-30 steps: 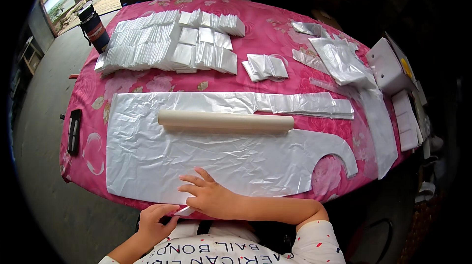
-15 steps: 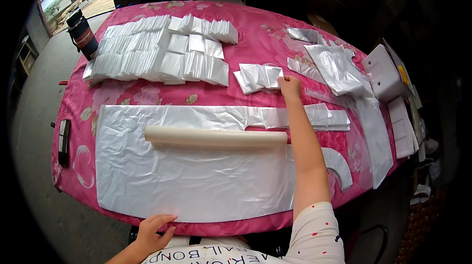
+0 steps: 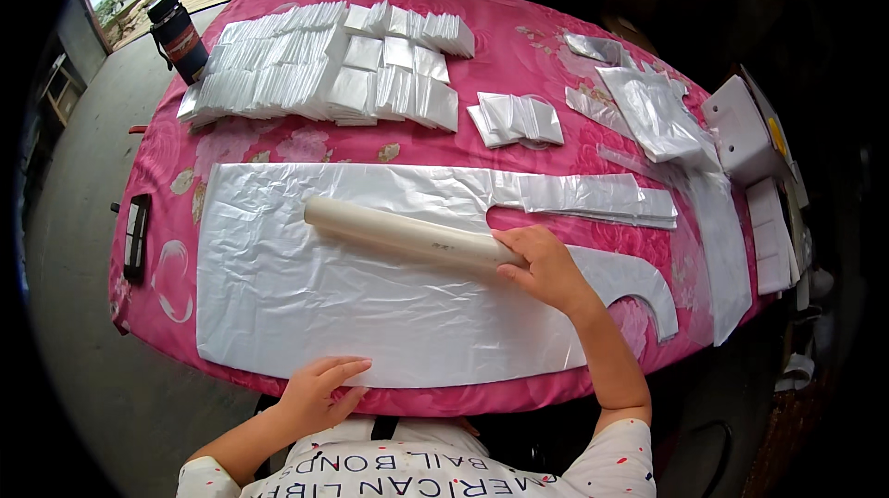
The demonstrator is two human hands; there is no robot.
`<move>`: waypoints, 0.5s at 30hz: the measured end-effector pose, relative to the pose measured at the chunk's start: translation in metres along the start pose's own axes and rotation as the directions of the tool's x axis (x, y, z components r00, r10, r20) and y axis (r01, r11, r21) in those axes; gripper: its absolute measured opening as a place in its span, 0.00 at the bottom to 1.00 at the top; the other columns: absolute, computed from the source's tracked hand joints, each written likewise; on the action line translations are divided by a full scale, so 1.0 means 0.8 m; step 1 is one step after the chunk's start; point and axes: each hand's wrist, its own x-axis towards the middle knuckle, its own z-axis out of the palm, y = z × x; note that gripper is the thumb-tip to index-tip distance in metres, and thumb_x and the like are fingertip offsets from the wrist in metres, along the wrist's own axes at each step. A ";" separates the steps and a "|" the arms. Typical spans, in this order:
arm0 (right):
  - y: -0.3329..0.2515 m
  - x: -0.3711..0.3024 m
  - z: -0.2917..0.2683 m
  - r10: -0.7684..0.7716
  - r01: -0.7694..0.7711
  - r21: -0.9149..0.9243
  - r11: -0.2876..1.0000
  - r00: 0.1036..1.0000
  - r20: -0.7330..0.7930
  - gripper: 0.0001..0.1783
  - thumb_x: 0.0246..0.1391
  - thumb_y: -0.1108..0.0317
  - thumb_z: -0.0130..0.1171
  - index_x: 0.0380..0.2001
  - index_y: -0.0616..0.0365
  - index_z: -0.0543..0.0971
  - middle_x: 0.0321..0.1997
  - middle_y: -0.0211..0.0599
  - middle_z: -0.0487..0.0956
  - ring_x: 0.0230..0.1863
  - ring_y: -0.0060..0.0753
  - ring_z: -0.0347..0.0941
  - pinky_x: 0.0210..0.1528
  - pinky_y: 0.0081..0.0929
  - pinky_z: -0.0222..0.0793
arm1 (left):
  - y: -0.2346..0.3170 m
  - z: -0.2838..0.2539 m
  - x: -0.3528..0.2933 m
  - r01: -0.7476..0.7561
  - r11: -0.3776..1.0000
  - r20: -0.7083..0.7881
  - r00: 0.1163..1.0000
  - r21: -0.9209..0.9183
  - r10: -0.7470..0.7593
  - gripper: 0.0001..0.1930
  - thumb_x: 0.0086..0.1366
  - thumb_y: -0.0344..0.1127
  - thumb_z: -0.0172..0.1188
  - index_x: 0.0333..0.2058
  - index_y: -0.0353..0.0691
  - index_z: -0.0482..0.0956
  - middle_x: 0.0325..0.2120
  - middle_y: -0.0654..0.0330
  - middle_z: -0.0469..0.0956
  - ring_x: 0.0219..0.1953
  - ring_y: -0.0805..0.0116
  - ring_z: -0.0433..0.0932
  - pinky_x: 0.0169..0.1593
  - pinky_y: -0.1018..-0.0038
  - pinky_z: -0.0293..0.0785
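A stack of white plastic bags [image 3: 370, 331], with long handle straps at its right end, lies spread before me. Across it rests a cream-coloured tube [image 3: 407, 234], tilted so that its left end points away from me. My right hand [image 3: 546, 266] is wrapped round the tube's right end, thumb and fingers closed on it. At the near edge of the bags, my left hand [image 3: 319, 394] holds nothing; its fingers are apart, with the fingertips at the plastic's edge. Beyond the straps sits a small pile of folded white plastic packets [image 3: 514, 118].
Rows of folded packets [image 3: 278, 63] fill the far left of the pink flowered tablecloth [image 3: 287, 151], near a dark flask [image 3: 178, 39]. A black oblong object [image 3: 136, 239] lies at the left edge. Loose clear plastic [image 3: 648, 118] and white boxes [image 3: 738, 127] occupy the right side.
My right hand has left the small packet pile, come back toward me and taken hold of the tube, whose right end is swung nearer. The whole view has shifted slightly.
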 end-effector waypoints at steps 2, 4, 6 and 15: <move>-0.024 -0.034 0.010 0.033 -0.032 -0.044 0.999 0.999 0.020 0.32 0.43 0.63 0.64 0.53 0.61 0.69 0.44 0.45 0.74 0.45 0.45 0.67 0.49 0.36 0.64 | 0.001 0.007 0.019 -0.047 0.996 0.092 0.995 0.076 0.040 0.25 0.52 0.33 0.63 0.50 0.39 0.70 0.47 0.52 0.72 0.44 0.56 0.74 0.44 0.66 0.73; -0.063 -0.065 0.031 0.119 -0.119 0.025 0.993 0.993 -0.007 0.32 0.43 0.63 0.63 0.52 0.63 0.69 0.44 0.46 0.73 0.42 0.46 0.67 0.49 0.38 0.63 | 0.003 0.027 0.042 -0.148 0.978 0.068 0.988 0.148 0.140 0.34 0.50 0.32 0.63 0.56 0.37 0.62 0.57 0.44 0.59 0.55 0.47 0.64 0.55 0.61 0.64; -0.094 -0.095 0.055 0.142 -0.149 0.192 0.970 0.989 0.051 0.31 0.47 0.59 0.59 0.52 0.67 0.68 0.51 0.48 0.69 0.49 0.47 0.64 0.54 0.38 0.59 | 0.005 0.047 0.059 -0.157 0.971 0.066 0.987 0.180 0.148 0.40 0.52 0.41 0.62 0.61 0.38 0.53 0.63 0.42 0.44 0.62 0.38 0.49 0.62 0.55 0.51; 0.001 -0.160 0.045 0.192 -0.217 -0.129 0.968 0.965 -0.181 0.29 0.56 0.60 0.51 0.57 0.66 0.63 0.64 0.47 0.59 0.66 0.46 0.51 0.65 0.35 0.48 | 0.009 0.092 0.109 -0.273 0.897 0.105 0.962 0.349 0.253 0.39 0.54 0.60 0.53 0.59 0.42 0.59 0.64 0.44 0.43 0.65 0.38 0.37 0.63 0.51 0.42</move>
